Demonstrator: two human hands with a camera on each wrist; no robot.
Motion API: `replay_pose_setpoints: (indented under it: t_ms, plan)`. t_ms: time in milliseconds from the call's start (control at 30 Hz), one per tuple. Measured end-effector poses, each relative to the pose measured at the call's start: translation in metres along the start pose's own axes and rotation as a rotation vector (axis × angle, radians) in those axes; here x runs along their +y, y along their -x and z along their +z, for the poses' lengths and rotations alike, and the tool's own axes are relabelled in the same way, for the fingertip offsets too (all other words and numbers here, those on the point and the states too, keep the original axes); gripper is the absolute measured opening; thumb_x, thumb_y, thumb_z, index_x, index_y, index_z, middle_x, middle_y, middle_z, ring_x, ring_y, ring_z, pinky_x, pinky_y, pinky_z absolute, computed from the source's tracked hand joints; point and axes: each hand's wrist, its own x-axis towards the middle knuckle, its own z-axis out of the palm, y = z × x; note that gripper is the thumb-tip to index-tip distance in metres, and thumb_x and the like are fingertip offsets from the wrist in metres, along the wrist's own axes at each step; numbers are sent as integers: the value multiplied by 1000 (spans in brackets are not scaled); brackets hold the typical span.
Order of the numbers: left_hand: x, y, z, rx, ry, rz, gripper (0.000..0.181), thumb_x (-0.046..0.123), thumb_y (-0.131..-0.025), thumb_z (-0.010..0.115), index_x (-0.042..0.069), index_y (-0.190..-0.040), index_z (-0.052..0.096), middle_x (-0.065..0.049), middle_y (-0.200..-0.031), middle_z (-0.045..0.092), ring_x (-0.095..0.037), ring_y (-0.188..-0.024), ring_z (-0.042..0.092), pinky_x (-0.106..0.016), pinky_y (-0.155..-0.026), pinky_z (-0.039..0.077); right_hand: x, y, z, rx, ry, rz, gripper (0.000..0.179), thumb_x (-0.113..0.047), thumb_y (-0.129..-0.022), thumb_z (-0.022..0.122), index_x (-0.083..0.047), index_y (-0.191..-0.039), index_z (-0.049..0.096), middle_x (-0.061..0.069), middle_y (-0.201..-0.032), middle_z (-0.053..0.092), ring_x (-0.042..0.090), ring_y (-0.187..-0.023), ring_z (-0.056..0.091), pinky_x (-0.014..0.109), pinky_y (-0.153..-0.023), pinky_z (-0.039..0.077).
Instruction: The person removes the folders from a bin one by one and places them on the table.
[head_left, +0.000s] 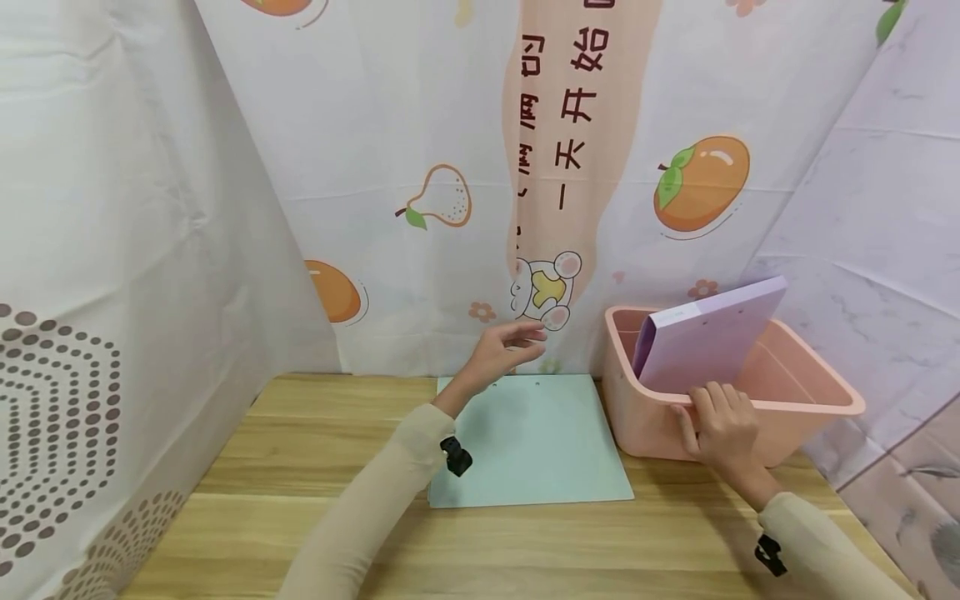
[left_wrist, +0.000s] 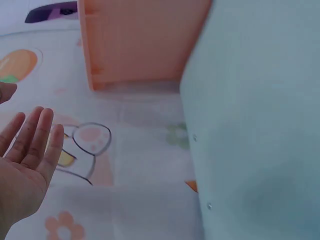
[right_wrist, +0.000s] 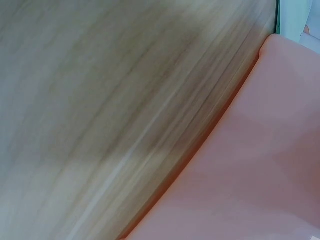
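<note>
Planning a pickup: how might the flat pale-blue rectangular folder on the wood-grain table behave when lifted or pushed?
The pale-blue rectangular folder is probably stiff, lying straight-edged, uncurled. Its smooth look suggests it may slide across the wood-grain table. Lying flat, it seems unlikely to roll.

Left sleeve (head_left: pixel 360 517) and right sleeve (head_left: pixel 832 546) are plain beige, each bearing a small black wrist camera (head_left: pixel 456 457) near the cuff.

The left hand (head_left: pixel 499 353) holds its fingers (left_wrist: pixel 43 132) loosely extended, its thumb (left_wrist: pixel 7 93) apart from them and the sleeved left forearm (head_left: pixel 367 504) slanting behind them, while the right hand (head_left: pixel 723 427) curls its fingers (head_left: pixel 717 397) close together, its thumb (head_left: pixel 686 430) spread to their left, the right forearm (head_left: pixel 821 537) behind them.
</note>
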Motion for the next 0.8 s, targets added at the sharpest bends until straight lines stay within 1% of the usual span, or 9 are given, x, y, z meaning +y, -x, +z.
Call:
replay_pose_setpoints:
  t_ms: [67, 133, 300, 400, 500, 633, 767, 800]
  plan:
    - [8, -5, 5, -16, -3, 31, 43, 18, -95, 73, 12, -137, 65, -12, -126, 72, -22, -112, 70, -29, -90, 59, -1, -1, 0, -3, 0, 0, 60, -45, -103, 45, 7, -74, 55, 18, -61, 44, 40, -52, 39, 47, -44, 24]
    - [18, -10, 10, -31, -18, 48, 44, 18, -95, 73, 12, -138, 65, -12, -126, 72, -21, -112, 70, -28, -92, 59, -1, -1, -1, -3, 0, -1, 60, -45, -103, 45, 7, -74, 55, 18, -61, 44, 40, -52, 39, 47, -44, 24]
    - [44, -23, 24, -75, -69, 90, 46, 17, -95, 74, 11, -139, 63, -14, -125, 72, -17, -110, 71, -25, -89, 59, 0, 2, -1, 6, 3, -1, 59, -45, -103, 45, 6, -74, 55, 19, -62, 45, 40, -52, 39, 48, -45, 25]
    - [58, -31, 33, -104, -86, 127, 50, 17, -94, 75, 11, -141, 60, -15, -127, 71, -19, -111, 71, -25, -91, 59, 2, 5, 0, 6, 2, -1, 60, -45, -103, 45, 6, -74, 55, 19, -63, 46, 40, -52, 40, 48, -46, 25]
    - [73, -37, 41, -121, -135, 158, 56, 18, -92, 77, 13, -144, 58, -11, -129, 70, -21, -115, 70, -27, -97, 57, 4, 7, 0, -3, 3, 2, 59, -45, -103, 45, 6, -75, 55, 19, -63, 47, 40, -53, 40, 49, -46, 26]
    - [89, -47, 51, -131, -208, 204, 62, 21, -91, 79, 15, -147, 55, -8, -137, 67, -18, -120, 67, -32, -103, 55, 5, 8, 0, -9, 7, 2, 58, -44, -102, 46, 6, -76, 56, 19, -64, 47, 40, -54, 41, 49, -47, 27]
    - [101, -55, 60, -141, -247, 226, 67, 24, -90, 80, 17, -150, 51, -4, -147, 60, -14, -128, 62, -28, -106, 51, 4, 9, 0, -6, 9, 4, 58, -45, -102, 46, 6, -76, 55, 19, -64, 46, 40, -54, 40, 49, -47, 26]
    - [103, -57, 62, -139, -254, 223, 68, 26, -90, 80, 19, -151, 50, -2, -149, 58, -12, -129, 60, -25, -106, 50, 4, 9, 0, -7, 9, 6, 59, -45, -102, 46, 6, -76, 55, 19, -64, 46, 40, -54, 40, 49, -47, 26]
